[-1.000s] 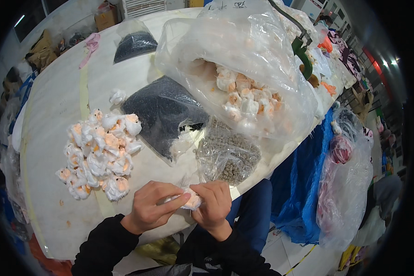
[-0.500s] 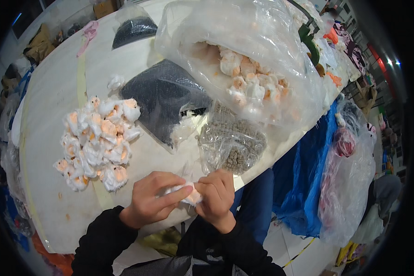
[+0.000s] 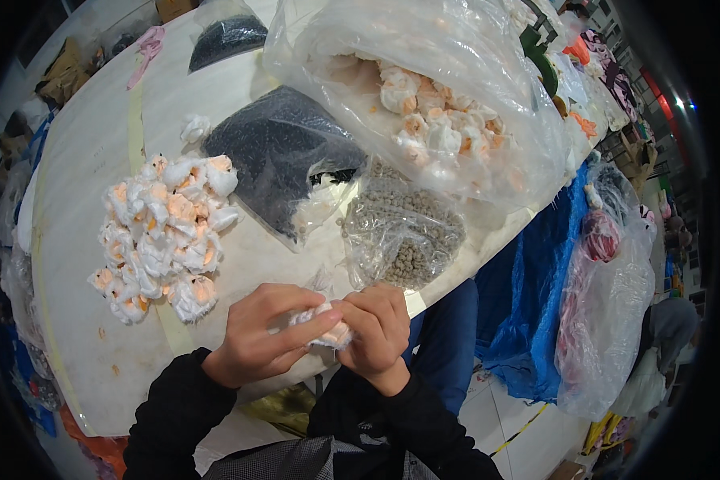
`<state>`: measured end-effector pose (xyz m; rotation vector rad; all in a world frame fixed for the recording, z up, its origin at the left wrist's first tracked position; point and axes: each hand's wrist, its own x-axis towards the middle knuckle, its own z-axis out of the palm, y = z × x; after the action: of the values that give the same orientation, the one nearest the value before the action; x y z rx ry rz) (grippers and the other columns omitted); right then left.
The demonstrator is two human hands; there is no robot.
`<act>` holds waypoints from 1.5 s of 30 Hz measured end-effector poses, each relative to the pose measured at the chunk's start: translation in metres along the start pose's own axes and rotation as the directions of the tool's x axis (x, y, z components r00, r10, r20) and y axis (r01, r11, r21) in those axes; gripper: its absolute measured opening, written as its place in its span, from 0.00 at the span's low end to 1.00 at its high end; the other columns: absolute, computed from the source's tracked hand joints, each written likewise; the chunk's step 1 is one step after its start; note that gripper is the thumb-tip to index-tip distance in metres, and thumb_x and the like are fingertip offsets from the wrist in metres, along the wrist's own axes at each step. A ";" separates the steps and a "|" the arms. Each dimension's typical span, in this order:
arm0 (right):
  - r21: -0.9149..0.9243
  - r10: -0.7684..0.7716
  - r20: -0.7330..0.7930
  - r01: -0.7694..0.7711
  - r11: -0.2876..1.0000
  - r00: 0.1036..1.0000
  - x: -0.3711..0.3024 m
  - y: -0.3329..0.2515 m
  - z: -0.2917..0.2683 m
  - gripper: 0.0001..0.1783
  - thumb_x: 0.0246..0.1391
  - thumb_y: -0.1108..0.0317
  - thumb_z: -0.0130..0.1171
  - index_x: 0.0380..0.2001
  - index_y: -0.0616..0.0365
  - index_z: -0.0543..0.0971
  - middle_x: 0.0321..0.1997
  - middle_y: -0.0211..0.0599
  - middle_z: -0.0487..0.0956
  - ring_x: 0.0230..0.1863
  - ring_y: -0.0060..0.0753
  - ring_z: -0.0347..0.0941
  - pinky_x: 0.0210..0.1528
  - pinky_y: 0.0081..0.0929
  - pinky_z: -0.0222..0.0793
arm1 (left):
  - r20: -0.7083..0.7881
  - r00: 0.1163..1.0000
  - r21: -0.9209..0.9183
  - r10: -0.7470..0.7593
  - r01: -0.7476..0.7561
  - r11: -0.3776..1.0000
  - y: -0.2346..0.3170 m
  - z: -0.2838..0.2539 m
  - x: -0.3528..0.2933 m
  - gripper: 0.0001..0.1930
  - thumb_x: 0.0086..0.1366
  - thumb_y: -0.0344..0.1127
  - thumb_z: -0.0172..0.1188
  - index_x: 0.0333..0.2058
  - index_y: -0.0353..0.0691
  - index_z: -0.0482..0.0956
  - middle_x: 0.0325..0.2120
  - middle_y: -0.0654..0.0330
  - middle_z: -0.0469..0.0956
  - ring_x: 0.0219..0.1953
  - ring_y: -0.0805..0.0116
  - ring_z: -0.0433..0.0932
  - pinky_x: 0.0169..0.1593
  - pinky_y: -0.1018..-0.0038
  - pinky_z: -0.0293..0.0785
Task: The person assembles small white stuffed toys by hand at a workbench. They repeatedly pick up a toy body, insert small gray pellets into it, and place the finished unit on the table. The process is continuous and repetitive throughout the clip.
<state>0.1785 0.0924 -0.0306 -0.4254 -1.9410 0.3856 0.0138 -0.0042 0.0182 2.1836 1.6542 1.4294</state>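
Both my hands hold one small white-and-peach plush piece (image 3: 333,334) just over the near edge of the table. My left hand (image 3: 268,332) pinches its left side between thumb and fingers. Curled fingers of my right hand (image 3: 376,326) grip its right side and hide part of it. To the left lies a heap of similar fluffy plush pieces (image 3: 164,240). Beyond my hands are a clear bag of small grey-brown beads (image 3: 404,232) and a torn clear bag of black bits (image 3: 276,160). A large clear plastic bag (image 3: 472,88) at the back right holds more plush pieces (image 3: 444,132).
A second bag of black material (image 3: 228,42) and a pink cloth strip (image 3: 146,52) lie at the table's (image 3: 72,320) far side. A green clamp-like tool (image 3: 541,60) is at the far right. Blue sheeting (image 3: 528,304) and a stuffed clear sack (image 3: 612,296) stand right of the table.
The view has shifted slightly, moving the table things a little up in the picture. Both hands still grip the plush piece; their fingers have shifted only slightly.
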 end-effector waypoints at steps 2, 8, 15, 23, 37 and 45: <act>-0.001 -0.003 -0.003 0.003 1.000 1.000 0.000 0.000 -0.001 0.22 0.31 0.70 0.64 0.37 0.61 0.86 0.37 0.39 0.82 0.36 0.45 0.77 0.40 0.44 0.75 | 0.020 0.999 0.035 0.029 -0.030 0.999 0.000 -0.002 0.001 0.23 0.48 0.24 0.73 0.46 0.47 0.90 0.42 0.59 0.83 0.39 0.60 0.83 0.40 0.67 0.82; -0.028 0.005 -0.026 -0.005 1.000 1.000 0.001 -0.004 -0.002 0.23 0.31 0.70 0.64 0.38 0.59 0.86 0.37 0.38 0.82 0.35 0.44 0.77 0.41 0.43 0.75 | -0.001 0.996 0.068 0.090 -0.090 0.994 0.000 -0.005 -0.003 0.23 0.50 0.26 0.73 0.46 0.50 0.90 0.41 0.65 0.83 0.37 0.65 0.83 0.38 0.71 0.83; -0.021 0.010 -0.046 -0.011 1.000 0.999 -0.001 -0.003 -0.001 0.22 0.31 0.72 0.64 0.38 0.58 0.86 0.36 0.36 0.82 0.36 0.42 0.76 0.41 0.42 0.74 | -0.007 0.995 0.072 0.097 -0.096 0.993 -0.001 -0.002 -0.005 0.22 0.49 0.26 0.73 0.46 0.49 0.90 0.42 0.65 0.82 0.38 0.64 0.83 0.38 0.71 0.83; -0.004 -0.047 -0.023 0.047 0.999 0.999 0.000 0.000 -0.003 0.16 0.32 0.72 0.67 0.32 0.58 0.84 0.35 0.34 0.81 0.37 0.41 0.76 0.40 0.40 0.73 | -0.006 0.998 0.068 0.070 -0.069 0.995 -0.001 0.000 -0.005 0.23 0.48 0.24 0.72 0.46 0.48 0.89 0.43 0.63 0.83 0.39 0.61 0.84 0.38 0.70 0.83; 0.004 -0.005 -0.047 0.005 1.000 0.999 0.002 -0.003 -0.002 0.25 0.30 0.71 0.64 0.40 0.58 0.85 0.38 0.35 0.82 0.37 0.42 0.76 0.40 0.42 0.74 | -0.064 0.996 0.006 0.060 -0.059 0.998 -0.005 0.003 -0.012 0.22 0.47 0.23 0.73 0.43 0.46 0.86 0.41 0.59 0.81 0.38 0.59 0.85 0.37 0.69 0.83; 0.027 -0.016 -0.026 0.017 0.999 1.000 0.001 -0.001 -0.004 0.18 0.32 0.72 0.67 0.34 0.57 0.83 0.37 0.34 0.82 0.38 0.41 0.76 0.42 0.42 0.73 | -0.053 0.996 0.010 0.067 -0.066 0.998 -0.004 0.002 -0.011 0.24 0.47 0.21 0.70 0.45 0.47 0.86 0.41 0.60 0.81 0.38 0.60 0.84 0.37 0.70 0.82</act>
<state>0.1816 0.0921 -0.0279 -0.3947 -1.9109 0.3943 0.0122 -0.0099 0.0074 2.2447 1.6213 1.5126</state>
